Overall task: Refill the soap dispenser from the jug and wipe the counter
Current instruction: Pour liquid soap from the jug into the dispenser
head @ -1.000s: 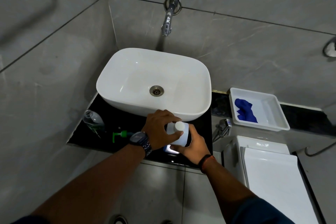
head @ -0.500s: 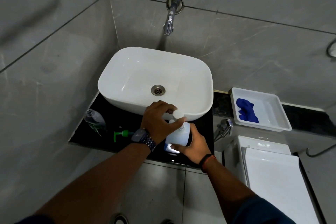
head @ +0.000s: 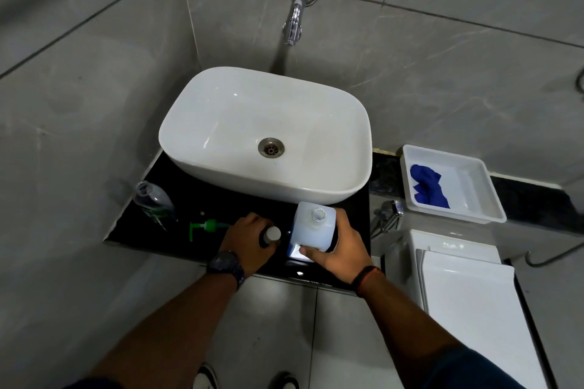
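A pale blue translucent jug (head: 311, 227) stands on the black counter (head: 221, 205) in front of the basin, its neck uncapped. My right hand (head: 339, 246) grips the jug's right side and front. My left hand (head: 249, 241) rests on the counter to the jug's left, holding the round white cap (head: 273, 233). A clear soap dispenser bottle (head: 155, 204) with its top off stands at the counter's left end. Its green pump head (head: 205, 227) lies flat on the counter between the bottle and my left hand.
A white basin (head: 265, 133) fills the back of the counter under a wall tap (head: 294, 22). To the right, a white tray (head: 455, 183) holds a blue cloth (head: 428, 186). A white toilet cistern (head: 467, 287) stands lower right. Grey tiled walls close the left side.
My left hand lifted the cap off the jug and carried it down and left onto the counter. The jug's neck now stands uncovered; my right hand kept its hold.
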{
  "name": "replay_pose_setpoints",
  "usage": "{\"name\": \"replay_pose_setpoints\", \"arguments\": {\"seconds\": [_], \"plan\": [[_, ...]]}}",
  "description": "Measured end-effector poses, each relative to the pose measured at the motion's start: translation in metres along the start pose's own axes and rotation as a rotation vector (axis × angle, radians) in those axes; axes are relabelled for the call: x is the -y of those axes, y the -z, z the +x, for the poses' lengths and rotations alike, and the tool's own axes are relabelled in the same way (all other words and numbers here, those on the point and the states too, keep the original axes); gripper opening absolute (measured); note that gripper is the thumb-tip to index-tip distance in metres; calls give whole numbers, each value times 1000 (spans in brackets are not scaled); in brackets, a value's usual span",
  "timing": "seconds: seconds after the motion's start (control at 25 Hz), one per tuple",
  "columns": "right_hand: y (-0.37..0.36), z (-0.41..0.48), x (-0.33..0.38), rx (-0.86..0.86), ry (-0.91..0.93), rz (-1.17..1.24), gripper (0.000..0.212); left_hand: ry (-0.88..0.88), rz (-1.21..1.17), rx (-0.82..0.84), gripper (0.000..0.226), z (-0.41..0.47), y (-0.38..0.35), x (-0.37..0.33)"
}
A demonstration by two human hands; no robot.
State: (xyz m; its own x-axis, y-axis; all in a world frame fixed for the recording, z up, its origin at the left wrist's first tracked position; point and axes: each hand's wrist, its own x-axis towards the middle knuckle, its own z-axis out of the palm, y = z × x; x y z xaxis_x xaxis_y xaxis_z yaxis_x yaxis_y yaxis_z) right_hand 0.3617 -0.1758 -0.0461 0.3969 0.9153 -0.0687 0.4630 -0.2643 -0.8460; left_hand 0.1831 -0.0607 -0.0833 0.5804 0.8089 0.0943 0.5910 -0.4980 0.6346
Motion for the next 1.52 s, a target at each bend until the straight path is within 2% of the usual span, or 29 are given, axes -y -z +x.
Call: {"name": "replay_pose_setpoints", "arguments": {"seconds": [0.32,0.44,0.52,0.64,0.72,0.8,0.88,1.0,1.12,1.16,1.32,1.52], "plan": [[-6,1,-5,-13,40,15,72,28,42,28,30,-9,-27,23],[-8,1,-5,-26,43,25,71,37,34,0,59,-14,-28,27],[-8,1,-4,-29,39,27,71,85,11,-115,73,-18,-21,26],[-7,1,-2,-24,39,9,70,215,-90,-381,70,-20,3,33],[-7,0,1,-28,34,1,70,368,-136,-596,71,-17,24,45],[-9,-1,10,-52,46,-8,70,501,-123,-783,77,-16,47,58],[-10,2,24,-87,89,-10,69,583,-68,-895,83,-15,68,70],[-12,12,48,-116,165,-17,62,690,-88,-897,98,-10,85,85],[-15,21,69,-143,217,6,62,754,-172,-758,116,-4,85,99],[-17,23,75,-147,230,27,63,728,-217,-724,113,-1,83,104],[-18,31,96,-115,256,103,65,644,-348,-711,76,9,85,115],[-13,40,126,-75,295,151,63,564,-328,-820,69,11,100,85]]}}
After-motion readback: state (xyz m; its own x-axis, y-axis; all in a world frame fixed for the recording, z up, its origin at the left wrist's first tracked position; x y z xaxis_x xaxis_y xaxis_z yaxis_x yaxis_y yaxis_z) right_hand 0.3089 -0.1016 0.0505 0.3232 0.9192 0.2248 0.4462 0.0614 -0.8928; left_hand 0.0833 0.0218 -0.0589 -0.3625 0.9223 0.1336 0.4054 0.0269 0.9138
